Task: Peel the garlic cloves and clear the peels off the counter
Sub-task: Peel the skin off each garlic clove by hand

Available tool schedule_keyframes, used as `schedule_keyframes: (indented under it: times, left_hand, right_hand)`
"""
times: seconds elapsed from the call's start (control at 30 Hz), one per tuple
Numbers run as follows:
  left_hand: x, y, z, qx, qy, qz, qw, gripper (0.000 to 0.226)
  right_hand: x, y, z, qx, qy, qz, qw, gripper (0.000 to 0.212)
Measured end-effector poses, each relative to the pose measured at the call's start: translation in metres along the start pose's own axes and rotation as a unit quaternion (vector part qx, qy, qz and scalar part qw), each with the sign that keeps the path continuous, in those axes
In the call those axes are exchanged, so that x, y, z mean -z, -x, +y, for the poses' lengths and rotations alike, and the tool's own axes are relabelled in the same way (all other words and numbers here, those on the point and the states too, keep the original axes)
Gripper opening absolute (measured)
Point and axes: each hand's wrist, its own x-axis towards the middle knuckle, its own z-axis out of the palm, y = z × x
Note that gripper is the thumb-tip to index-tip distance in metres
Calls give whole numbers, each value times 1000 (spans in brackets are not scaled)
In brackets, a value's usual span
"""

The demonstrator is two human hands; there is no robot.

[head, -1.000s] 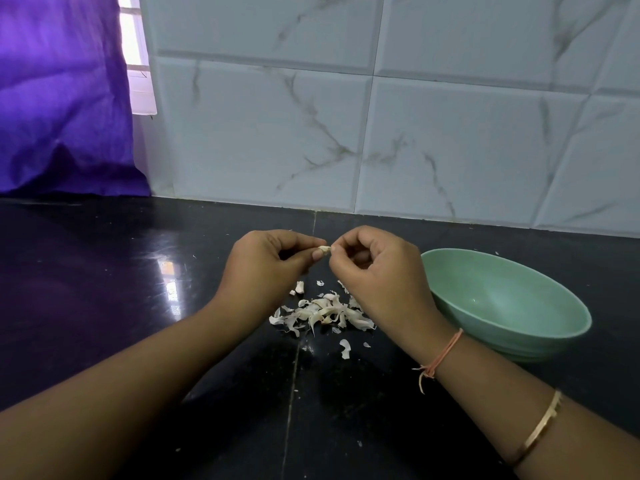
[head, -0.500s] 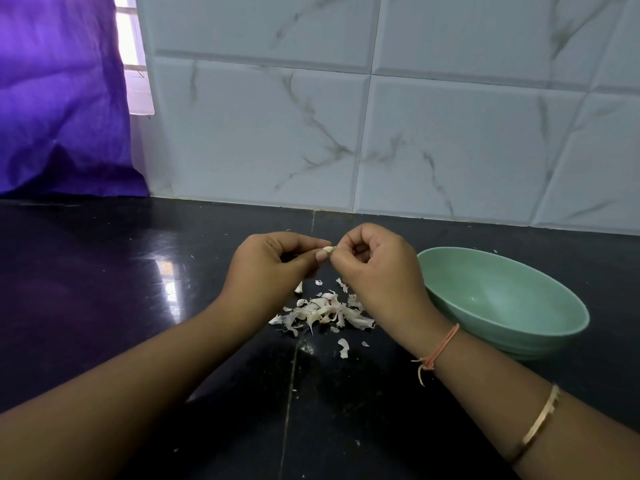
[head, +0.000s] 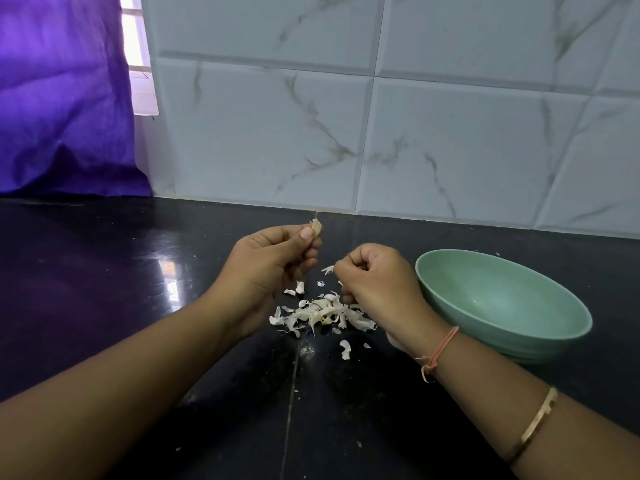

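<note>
My left hand (head: 268, 268) is raised a little above the black counter (head: 104, 306), thumb and forefinger pinched on a garlic clove (head: 317, 227) whose pale tip pokes up past my thumbnail, the other fingers curled in beneath it. My right hand (head: 375, 282) sits lower and just to the right, apart from the left, closed into a loose fist with a thin strip of peel (head: 328, 270) caught at my fingertips and sticking out toward the left hand. Directly below and between my hands lies the pile of peels (head: 323, 315), a whitish heap on the counter, with a few loose flakes scattered around it: a couple nearer my left palm, one larger curl nearer me, and some tiny specks farther down the dark surface. The green bowl (head: 502, 303) stands on the counter just right of my right hand, close to my wrist; I can make out nothing inside it from here. On that wrist I wear an orange thread (head: 440, 351), and farther up the forearm a thin gold bangle (head: 538, 419). Behind the counter rises a wall of white marbled tiles (head: 381, 116), and at the far left hangs a purple curtain (head: 62, 98) beside a bright strip of window
</note>
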Motion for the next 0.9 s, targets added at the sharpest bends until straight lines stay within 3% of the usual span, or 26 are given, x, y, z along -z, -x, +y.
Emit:
schedule_keyframes:
  times: [0.13, 0.23, 0.33, 0.47, 0.73, 0.9]
  left_hand:
    - [-1, 1, -3, 7, -6, 1, 1000, 11]
    - [-1, 1, -4, -1, -35, 6, 999, 11]
    - [0, 1, -5, -6, -60, 13, 998, 12]
    - [1, 0, -6, -6, -81, 18, 997, 12]
    - [-1, 1, -4, 11, 19, 16, 1000, 9]
    - [-1, 1, -3, 1, -3, 26, 1000, 7]
  right_hand:
    - [2, 1, 1, 83, 115, -2, 990, 21]
    - [5, -1, 3, 158, 171, -15, 972, 2]
    - [6, -1, 2, 192, 110, 27, 975, 12]
    - [6, 0, -4, 233, 34, 32, 971, 8]
    - [6, 0, -1, 223, 1, 23, 975, 5]
    - [5, 3, -3, 224, 32, 27, 974, 8]
